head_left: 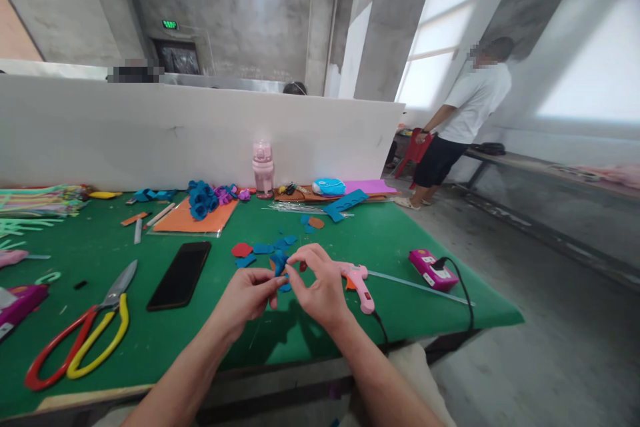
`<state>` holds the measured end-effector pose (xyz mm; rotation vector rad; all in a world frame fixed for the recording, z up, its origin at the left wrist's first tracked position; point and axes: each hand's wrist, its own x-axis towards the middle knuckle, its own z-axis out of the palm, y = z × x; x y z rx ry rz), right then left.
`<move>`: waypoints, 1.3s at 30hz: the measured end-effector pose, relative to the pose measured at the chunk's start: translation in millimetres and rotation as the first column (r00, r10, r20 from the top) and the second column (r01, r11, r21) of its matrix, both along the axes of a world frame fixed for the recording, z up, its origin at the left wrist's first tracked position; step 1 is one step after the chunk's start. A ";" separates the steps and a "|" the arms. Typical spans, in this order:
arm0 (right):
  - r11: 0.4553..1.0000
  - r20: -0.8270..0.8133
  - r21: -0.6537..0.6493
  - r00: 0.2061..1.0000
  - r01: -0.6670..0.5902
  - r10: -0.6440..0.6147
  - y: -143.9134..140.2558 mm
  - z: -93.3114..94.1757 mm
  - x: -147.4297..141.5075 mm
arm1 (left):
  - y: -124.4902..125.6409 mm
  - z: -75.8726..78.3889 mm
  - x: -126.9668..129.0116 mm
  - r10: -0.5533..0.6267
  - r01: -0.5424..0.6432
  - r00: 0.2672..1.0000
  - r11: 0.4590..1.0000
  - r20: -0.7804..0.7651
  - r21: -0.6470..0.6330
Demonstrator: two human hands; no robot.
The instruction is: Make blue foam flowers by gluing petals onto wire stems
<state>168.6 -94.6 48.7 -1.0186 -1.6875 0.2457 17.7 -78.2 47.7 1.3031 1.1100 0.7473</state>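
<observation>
While pinched, blue felt piece (280, 265) between fingers (293, 271).

Between the left hand (246, 295) and right hand (320, 287) sits a matt, soft-looking blue foam piece (279, 263). Under them lies matt green felt-like cloth (350, 240). Just right of the right hand, a glossy pink plastic glue gun (361, 284). Left of the left hand, a glossy black phone (180, 275) and metal-bladed shears (90, 327) with shiny plastic-coated handles.
</observation>
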 end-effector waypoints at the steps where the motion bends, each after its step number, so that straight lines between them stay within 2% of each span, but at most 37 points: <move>1: 1.000 0.017 -0.006 1.000 -0.002 0.002 0.1 0.3 0.7 | -0.6 0.1 0.2 -0.003 0.004 1.000 0.999 0.024 -0.033; 7: 1.000 0.101 -0.019 0.995 0.009 -0.007 2.1 -0.2 5.2 | -0.3 0.1 -0.4 -0.026 0.038 0.995 0.993 0.101 -0.115; 13: 0.999 0.165 -0.041 0.986 0.031 -0.024 3.4 -0.3 6.8 | 1.2 -2.5 -0.9 -0.072 0.078 0.996 0.990 0.057 -0.117; 17: 0.997 0.233 -0.076 0.972 0.021 -0.003 3.1 3.7 11.9 | 4.0 -6.7 -0.8 -0.069 0.067 0.996 0.996 -0.047 -0.057; 25: 0.987 0.246 -0.158 0.966 -0.043 0.081 4.3 2.7 23.5 | 5.3 -8.8 0.8 -0.025 0.093 0.955 0.972 -0.296 0.216; 30: 0.972 0.220 -0.212 0.964 -0.102 0.150 4.9 3.8 27.2 | 4.9 -6.2 0.1 -0.031 0.125 0.934 0.962 -0.357 0.244; 39: 0.962 0.164 -0.237 0.970 -0.136 0.177 5.0 7.4 28.6 | 5.7 -7.6 -0.5 -0.045 0.148 0.924 0.957 -0.379 0.248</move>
